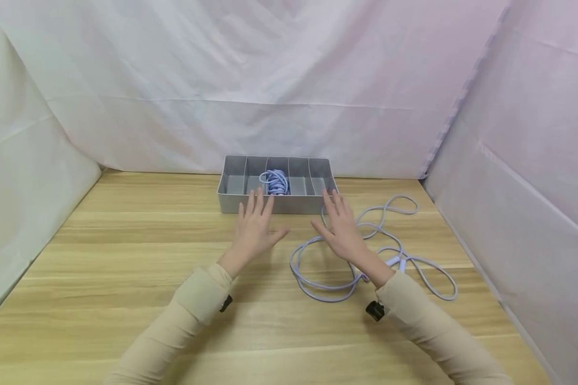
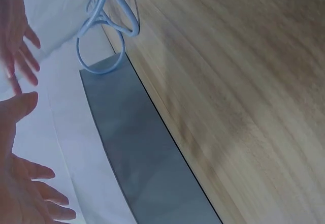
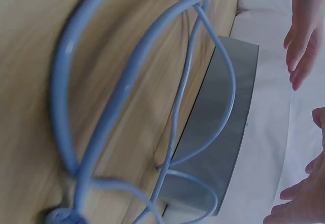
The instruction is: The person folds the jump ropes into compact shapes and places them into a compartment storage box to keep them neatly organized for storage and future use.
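Observation:
My left hand (image 1: 254, 227) hovers in front of a grey divided box (image 1: 279, 205), fingers spread and straight, holding nothing. To its right my right hand (image 1: 342, 230) is also spread and holds nothing; it hangs over a loose light-blue cord (image 1: 328, 300). This cord lies in wide, crossing loops on the table, with pale lavender sleeves (image 1: 402, 266) beside my right wrist. A bundled light-blue cord (image 1: 276, 184) sits in the box's middle compartment. Up close in the right wrist view, the loose cord (image 3: 119, 97) crosses in front of the box (image 3: 233, 71).
The wooden table (image 1: 125, 267) meets a white cloth (image 1: 279, 128) hanging behind the box. Further white cloth walls (image 1: 534, 160) stand along both sides. The box's other compartments show bare floors. Small dark devices (image 1: 375, 310) are on both wrists.

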A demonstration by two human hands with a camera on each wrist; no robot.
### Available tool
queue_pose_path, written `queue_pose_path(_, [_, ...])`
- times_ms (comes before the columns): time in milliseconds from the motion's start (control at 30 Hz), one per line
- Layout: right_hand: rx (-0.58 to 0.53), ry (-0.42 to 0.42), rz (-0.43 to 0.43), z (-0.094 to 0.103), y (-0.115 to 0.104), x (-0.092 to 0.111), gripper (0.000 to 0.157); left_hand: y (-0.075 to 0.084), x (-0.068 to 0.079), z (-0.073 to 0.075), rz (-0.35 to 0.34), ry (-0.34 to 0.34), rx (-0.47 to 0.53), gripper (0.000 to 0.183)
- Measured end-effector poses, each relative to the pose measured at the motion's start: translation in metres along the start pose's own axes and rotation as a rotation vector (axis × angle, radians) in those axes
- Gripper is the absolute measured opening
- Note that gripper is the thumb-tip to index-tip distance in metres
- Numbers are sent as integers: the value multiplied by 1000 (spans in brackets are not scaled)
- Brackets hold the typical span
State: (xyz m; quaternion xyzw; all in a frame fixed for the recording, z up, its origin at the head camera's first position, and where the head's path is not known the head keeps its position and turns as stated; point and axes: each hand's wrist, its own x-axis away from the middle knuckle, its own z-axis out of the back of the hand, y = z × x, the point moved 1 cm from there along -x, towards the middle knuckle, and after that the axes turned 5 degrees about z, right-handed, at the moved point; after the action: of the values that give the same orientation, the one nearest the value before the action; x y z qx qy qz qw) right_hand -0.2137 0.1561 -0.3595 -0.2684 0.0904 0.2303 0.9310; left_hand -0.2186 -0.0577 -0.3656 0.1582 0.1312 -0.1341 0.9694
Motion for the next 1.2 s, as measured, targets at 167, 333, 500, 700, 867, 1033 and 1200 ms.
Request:
queue_pose_path(167, [51,-38,-20,8,12,18,72,6,5,0,25,-59,-24,90])
queue_pose_path(333, [89,-73,-64,16,21,36,70,14,9,-3,34,-101,-15,88])
queue_pose_path(500, [115,-87,-104,23,28,45,71,27,7,-4,24,-95,-19,88])
queue_pose_path(700, [138,-76,-124,30,33,56,75,49,2,-8,2,-139,29,88])
queue_pose_path(867, [154,-72,-135,37,38,67,74,65,-2,-12,-29,-205,51,85])
queue_pose_path(1033, [178,-29,-133,44,48,76,69,83,-8,-17,-52,-256,45,82])
queue_pose_path(1200, [183,17,-148,49,56,87,65,102,-14,-22,-57,-261,32,78])
